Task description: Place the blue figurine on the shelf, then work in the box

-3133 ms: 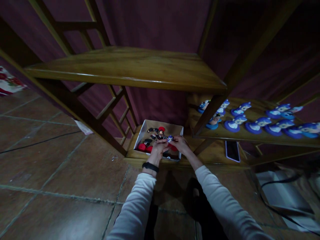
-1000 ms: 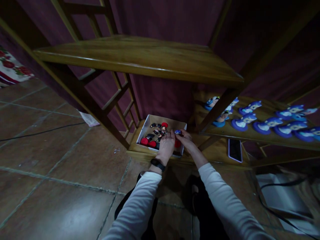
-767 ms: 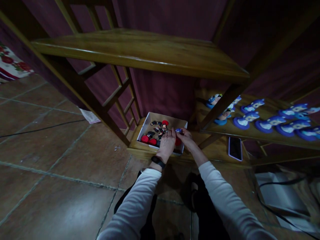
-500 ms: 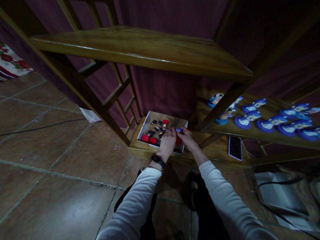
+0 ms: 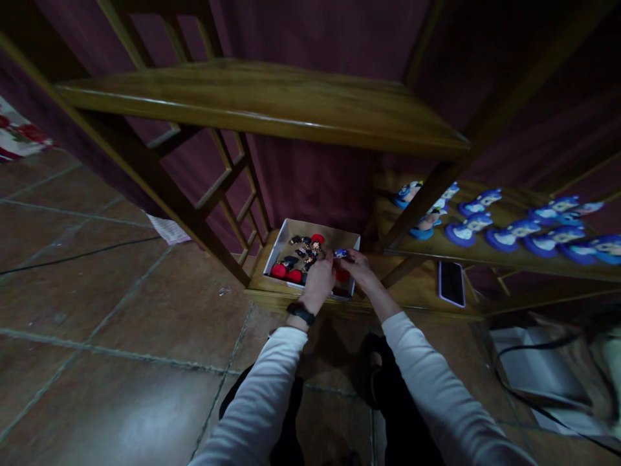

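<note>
- A dim room in a home or small shop storeroom is showing: brown floor tiles [image 5: 111, 304] are spreading at seven o'clock.
- A wooden shelf unit [image 5: 262, 110] is standing at twelve o'clock.
- Rows of blue figurines [image 5: 514, 230] are sitting at two o'clock.

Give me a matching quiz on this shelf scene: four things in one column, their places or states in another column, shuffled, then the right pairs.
Things:
1. box
2. phone
3. blue figures
4. small blue piece

Places or states:
A. lying flat on the bottom board, right of the box
B. lined up on the middle shelf at right
C. pinched between the left hand and right hand
D. open on the bottom board, with red and dark pieces inside

Pairs: 1-D, 2-A, 3-B, 4-C
</note>
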A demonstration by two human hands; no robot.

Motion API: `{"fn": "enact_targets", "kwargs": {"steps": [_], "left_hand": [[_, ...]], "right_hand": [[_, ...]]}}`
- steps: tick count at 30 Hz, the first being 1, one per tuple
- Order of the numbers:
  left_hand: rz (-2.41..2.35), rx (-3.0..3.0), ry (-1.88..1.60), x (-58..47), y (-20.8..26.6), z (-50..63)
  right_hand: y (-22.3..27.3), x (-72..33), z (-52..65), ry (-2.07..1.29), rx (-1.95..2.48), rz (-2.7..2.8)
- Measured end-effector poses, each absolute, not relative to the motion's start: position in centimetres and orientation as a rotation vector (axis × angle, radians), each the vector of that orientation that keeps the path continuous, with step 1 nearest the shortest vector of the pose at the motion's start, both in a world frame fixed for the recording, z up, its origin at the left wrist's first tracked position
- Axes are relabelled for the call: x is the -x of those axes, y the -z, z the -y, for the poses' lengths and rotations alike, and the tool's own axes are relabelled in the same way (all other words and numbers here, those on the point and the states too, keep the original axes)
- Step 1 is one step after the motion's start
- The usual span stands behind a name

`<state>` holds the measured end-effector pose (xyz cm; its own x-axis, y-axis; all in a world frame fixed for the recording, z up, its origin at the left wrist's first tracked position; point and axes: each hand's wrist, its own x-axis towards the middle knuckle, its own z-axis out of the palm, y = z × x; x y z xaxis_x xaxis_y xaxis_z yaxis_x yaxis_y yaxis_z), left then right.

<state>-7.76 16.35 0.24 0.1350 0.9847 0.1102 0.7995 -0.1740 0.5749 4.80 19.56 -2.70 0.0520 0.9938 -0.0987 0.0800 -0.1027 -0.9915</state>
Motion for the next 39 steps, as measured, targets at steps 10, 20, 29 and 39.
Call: {"fn": "enact_targets", "kwargs": {"steps": [10, 20, 29, 39], "left_hand": [[-1.023, -0.873, -1.11, 8.9, 0.6, -17.1], [-1.013, -0.47, -1.111, 8.6, -0.6, -14.9], [-0.972, -0.35, -1.083, 7.7, -0.5, -12.9], [-0.966, -0.309, -1.096, 8.3, -0.2, -13.3]], "right_hand": [[1.6, -4.0, -17.5, -1.291, 1.34, 1.045], [1.4, -4.8, -14.6, -1.242, 1.325, 0.916], [0.6, -4.6, -10.6, -1.333, 1.123, 0.691], [1.2, -3.9, -12.5, -1.42, 1.136, 0.593]]}}
